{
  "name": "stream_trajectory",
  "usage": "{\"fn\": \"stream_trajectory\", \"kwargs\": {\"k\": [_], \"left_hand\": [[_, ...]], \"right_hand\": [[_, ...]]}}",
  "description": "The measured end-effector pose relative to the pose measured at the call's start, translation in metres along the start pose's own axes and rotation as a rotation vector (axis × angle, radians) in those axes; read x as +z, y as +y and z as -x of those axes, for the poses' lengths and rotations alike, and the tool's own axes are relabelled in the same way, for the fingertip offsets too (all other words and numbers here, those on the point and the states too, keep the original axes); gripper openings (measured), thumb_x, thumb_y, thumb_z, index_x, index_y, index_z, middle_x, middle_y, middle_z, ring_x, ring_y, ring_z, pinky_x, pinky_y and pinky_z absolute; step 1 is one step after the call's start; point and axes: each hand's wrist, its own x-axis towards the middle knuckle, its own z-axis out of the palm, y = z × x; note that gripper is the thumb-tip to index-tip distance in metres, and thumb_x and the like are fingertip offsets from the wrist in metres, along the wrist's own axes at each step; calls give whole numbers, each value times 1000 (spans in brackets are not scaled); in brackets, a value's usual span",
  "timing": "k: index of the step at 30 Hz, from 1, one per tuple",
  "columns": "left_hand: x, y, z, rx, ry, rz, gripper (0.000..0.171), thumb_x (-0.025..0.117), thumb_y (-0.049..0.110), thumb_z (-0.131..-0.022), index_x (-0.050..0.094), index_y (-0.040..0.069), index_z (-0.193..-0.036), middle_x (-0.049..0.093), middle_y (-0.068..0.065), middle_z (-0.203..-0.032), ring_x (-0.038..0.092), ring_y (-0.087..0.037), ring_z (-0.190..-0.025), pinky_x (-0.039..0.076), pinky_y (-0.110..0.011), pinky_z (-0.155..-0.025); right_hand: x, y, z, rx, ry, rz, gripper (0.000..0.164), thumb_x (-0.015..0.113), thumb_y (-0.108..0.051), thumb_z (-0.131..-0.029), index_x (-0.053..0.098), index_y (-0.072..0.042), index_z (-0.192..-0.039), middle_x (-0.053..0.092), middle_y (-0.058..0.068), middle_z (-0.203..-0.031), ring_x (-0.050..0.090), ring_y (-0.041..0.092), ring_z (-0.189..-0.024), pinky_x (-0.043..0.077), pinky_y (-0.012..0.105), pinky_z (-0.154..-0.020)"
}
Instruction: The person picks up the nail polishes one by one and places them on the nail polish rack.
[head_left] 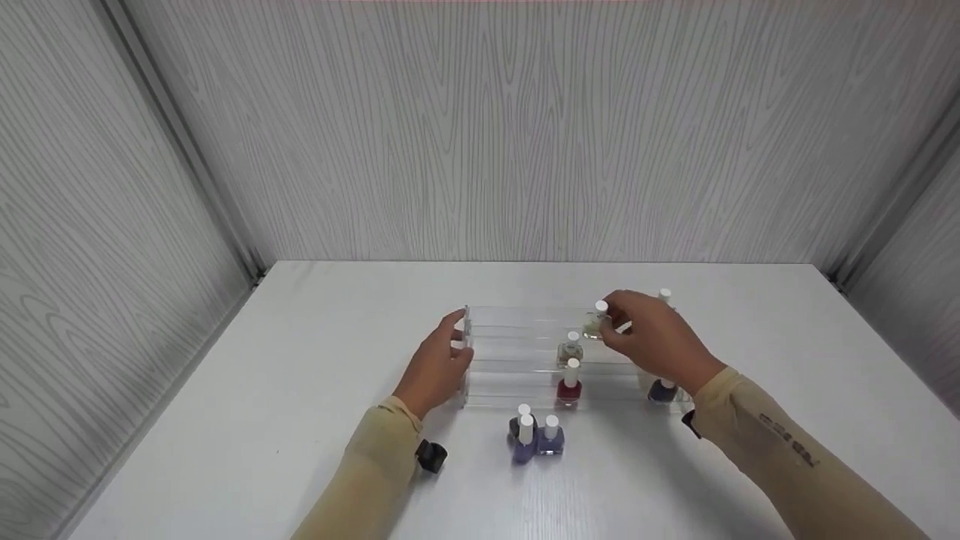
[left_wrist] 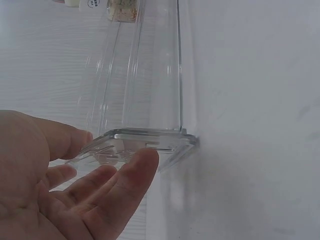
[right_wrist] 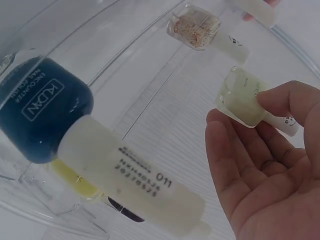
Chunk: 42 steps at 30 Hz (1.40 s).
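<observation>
A clear tiered rack (head_left: 510, 386) stands on the white table. At its left end my left hand (head_left: 436, 369) rests against the side panel (left_wrist: 145, 134), fingers loosely extended and holding no bottle. My right hand (head_left: 660, 337) pinches a pale yellow-green nail polish bottle (right_wrist: 243, 97) between thumb and fingers, over the rack's back tier. A glitter nail polish bottle (head_left: 570, 352) sits on a middle tier, with a red one (head_left: 569, 390) in front of it. Below my right wrist is a dark blue bottle (right_wrist: 42, 107), partly covering a yellow one (right_wrist: 75, 181).
In front of the rack, two purple nail polish bottles (head_left: 551, 441) and a dark one (head_left: 514, 427) stand close together on the table (head_left: 247, 420). Another white cap (head_left: 664, 295) shows behind my right hand. Grey wood-grain panels (head_left: 480, 150) enclose the back and sides.
</observation>
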Motion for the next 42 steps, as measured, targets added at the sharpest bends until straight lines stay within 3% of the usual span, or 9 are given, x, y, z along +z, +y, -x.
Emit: {"fn": "stream_trajectory", "kwargs": {"k": [3,17,24,36,42], "left_hand": [[-1,-1,1,7,0,-3,65,57,17,-105,29,20,-163,55,-12,-145,63,-24,-122,55,-43,-90],[-3,-3,1,31,4,-19,65,56,18,-106,28,16,-164,55,-14,-145,63,-25,-121,51,-47,-100],[1,-1,1,0,3,-13,65,57,19,-106,28,20,-164,55,-12,-145,63,-24,-121,53,-45,-96],[-1,-1,2,8,-7,-26,66,57,18,-106,27,20,-164,54,-12,-146,62,-25,-123,54,-44,-94],[-4,-3,4,0,-3,-31,65,57,18,-106,26,19,-164,54,-13,-146,62,-26,-123,54,-45,-95]], "right_hand": [[3,-2,-10,30,-18,6,22,64,-12,-99,68,-6,-120,72,6,-107,70,24,-102,56,46,-86],[18,-11,-42,11,-60,88,21,69,-10,-99,70,-4,-120,72,10,-109,68,25,-103,55,45,-93],[26,-9,-44,6,-89,82,18,67,-7,-100,69,-3,-117,71,11,-108,66,26,-101,54,46,-92],[28,-2,-42,17,-151,47,12,66,-9,-101,65,-1,-110,70,13,-104,64,25,-96,52,48,-88],[30,-3,-44,7,-156,10,14,68,-9,-100,67,0,-111,70,14,-110,67,28,-105,53,48,-94]]}}
